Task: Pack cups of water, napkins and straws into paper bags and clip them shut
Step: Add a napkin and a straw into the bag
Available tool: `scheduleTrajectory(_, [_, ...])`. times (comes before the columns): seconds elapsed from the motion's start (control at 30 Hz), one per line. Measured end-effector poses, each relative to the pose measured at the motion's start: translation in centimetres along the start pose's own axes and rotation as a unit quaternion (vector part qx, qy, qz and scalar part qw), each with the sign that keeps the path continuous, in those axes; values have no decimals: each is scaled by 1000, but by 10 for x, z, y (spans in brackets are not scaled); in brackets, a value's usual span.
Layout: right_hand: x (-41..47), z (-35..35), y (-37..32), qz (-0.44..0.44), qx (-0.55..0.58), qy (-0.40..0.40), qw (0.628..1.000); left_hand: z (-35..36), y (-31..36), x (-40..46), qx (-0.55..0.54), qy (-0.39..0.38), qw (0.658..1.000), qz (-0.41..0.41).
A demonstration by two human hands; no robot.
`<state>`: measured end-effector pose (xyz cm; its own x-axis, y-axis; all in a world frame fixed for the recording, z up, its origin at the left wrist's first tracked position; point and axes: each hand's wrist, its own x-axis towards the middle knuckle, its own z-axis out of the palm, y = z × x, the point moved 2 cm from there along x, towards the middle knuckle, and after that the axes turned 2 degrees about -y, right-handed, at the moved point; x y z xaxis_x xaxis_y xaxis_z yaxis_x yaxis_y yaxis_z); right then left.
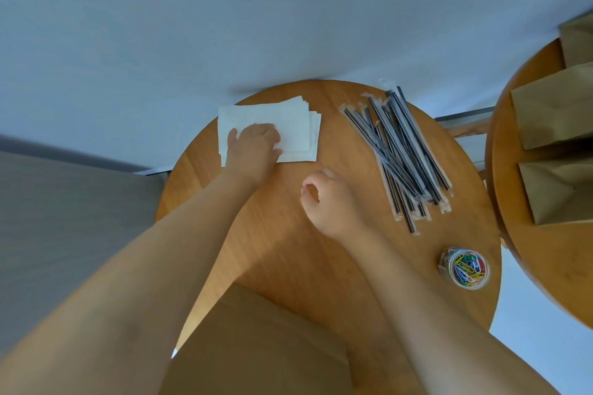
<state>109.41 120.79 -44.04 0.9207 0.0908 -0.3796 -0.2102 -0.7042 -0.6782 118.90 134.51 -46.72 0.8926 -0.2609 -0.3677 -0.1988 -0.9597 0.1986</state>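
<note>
Paper bag up close: a brown paper bag (pixel 256 343) sits at the very bottom of the view, right under both arms. Its top is blurry.
Clip jar: a small clear jar of colored paper clips (pixel 467 268) stands on the round wooden counter (pixel 282 253), to the right of the right arm and not touching it.
Right hand: the right hand (pixel 332 202) hangs over the middle of the counter. Its fingers are loosely curled and it holds nothing. It is between the napkins and the straws and touches neither.
Straws: a loose heap of black straws (pixel 401 154) in clear wrappers lies just to the right of the right hand, fanned out on the counter.
Left hand: the left arm reaches forward and the left hand (pixel 253 146) lies on top of the napkins. Its fingers bend down onto the top sheet; I cannot tell if they are pinching it or only pressing it.
Napkins: a stack of white napkins (pixel 295 128) lies at the far left side of the counter, under the left hand.
More bags: other brown paper bags (pixel 552 115) stand on a second wooden counter (pixel 539 266) at the right edge.
Writing: none can be read.
</note>
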Motion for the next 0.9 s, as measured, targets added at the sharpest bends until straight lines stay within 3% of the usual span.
scheduleTrajectory(0.3, [-6, 6, 11, 49, 40, 12, 998, 4, 1, -2, 42, -9, 999, 10])
scheduleTrajectory(0.53, [-8, 13, 10, 49, 67, 25, 996, 3, 11, 1, 28, 31, 999, -16])
scheduleTrajectory(0.67, [-6, 9, 11, 74, 131, 55, 987, -7, 30, -11, -68, 92, 993, 18])
scheduleTrajectory(0.73, [-6, 0, 12, 115, 220, 92, 964, -18, 45, -21, -261, 91, 961, 11])
scheduleTrajectory(0.77, [-7, -4, 11, 131, 267, 103, 949, -23, 51, -24, -364, 72, 929, -22])
scheduleTrajectory(0.83, [-7, -13, 12, 148, 372, 109, 910, -27, 63, -26, -516, 19, 849, -111])
scheduleTrajectory(0.9, [-9, -21, 19, 164, 493, 116, 847, -25, 72, -28, -618, -77, 757, -200])
